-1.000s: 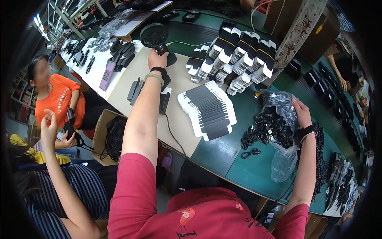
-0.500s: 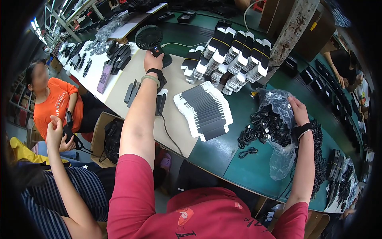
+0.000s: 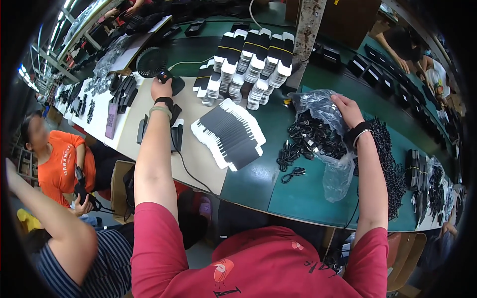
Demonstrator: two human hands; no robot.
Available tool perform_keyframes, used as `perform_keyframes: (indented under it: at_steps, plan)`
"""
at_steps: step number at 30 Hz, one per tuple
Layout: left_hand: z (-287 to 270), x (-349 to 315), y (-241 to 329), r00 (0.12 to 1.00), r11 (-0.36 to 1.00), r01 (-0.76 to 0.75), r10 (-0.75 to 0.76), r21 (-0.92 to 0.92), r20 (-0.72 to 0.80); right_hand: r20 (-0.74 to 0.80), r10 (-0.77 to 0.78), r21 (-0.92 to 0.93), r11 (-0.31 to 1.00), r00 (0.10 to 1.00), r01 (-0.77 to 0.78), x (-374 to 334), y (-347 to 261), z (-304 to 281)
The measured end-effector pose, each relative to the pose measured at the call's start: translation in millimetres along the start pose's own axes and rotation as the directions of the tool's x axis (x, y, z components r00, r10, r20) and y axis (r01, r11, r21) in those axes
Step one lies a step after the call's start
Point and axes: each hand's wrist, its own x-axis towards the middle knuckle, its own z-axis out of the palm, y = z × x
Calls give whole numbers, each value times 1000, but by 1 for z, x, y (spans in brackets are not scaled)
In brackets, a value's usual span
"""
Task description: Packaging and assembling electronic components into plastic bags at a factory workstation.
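My left hand [image 3: 161, 90] reaches far out over the table's left part, its fingers closed around the stem of a small black desk fan [image 3: 152, 62]. A round base shows just right of the fingers. On the right, my right hand [image 3: 349, 110] pinches the upper edge of a clear plastic bag [image 3: 335, 181]. Bundled black cables [image 3: 313, 136] with metal plugs spill out beneath the bag onto the green mat. One coiled cable [image 3: 293, 175] lies apart, nearer the table's front edge. Between my hands a fanned row of black-and-white folded cartons [image 3: 228, 131] lies flat.
Banded carton stacks [image 3: 256, 47] stand behind the fanned row, beside a worn post [image 3: 308, 37]. More black cables [image 3: 381, 169] heap up right of my forearm. A person in orange [image 3: 64, 159] sits at left; another in a striped shirt [image 3: 107, 258] is close beside me.
My view has turned, so the table sits further left in the picture. Both hands keep their holds on the fan and bag. The striped-shirt person's arm has swung to the left.
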Motion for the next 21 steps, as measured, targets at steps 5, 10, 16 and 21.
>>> perform_keyframes:
  at_steps: [5, 10, 16, 21]
  plan:
    - [-7, -7, 7, 1000, 1000, -6, 6, 8, -12, -19, -26, 11, 1000, 999, 26, 2, 1, 2]
    - [-10, -11, 8, 1000, 1000, -6, 5, -13, -24, -13, -22, 43, 999, 1000, 23, 2, 2, 5]
    - [-10, -13, 11, 1000, 1000, 14, -14, -20, 6, -30, 3, 60, 998, 1000, -1, 2, 5, 4]
    - [4, -6, 5, 1000, 997, 3, -4, 71, 12, -53, -54, -27, 998, 997, 52, 1, 10, -3]
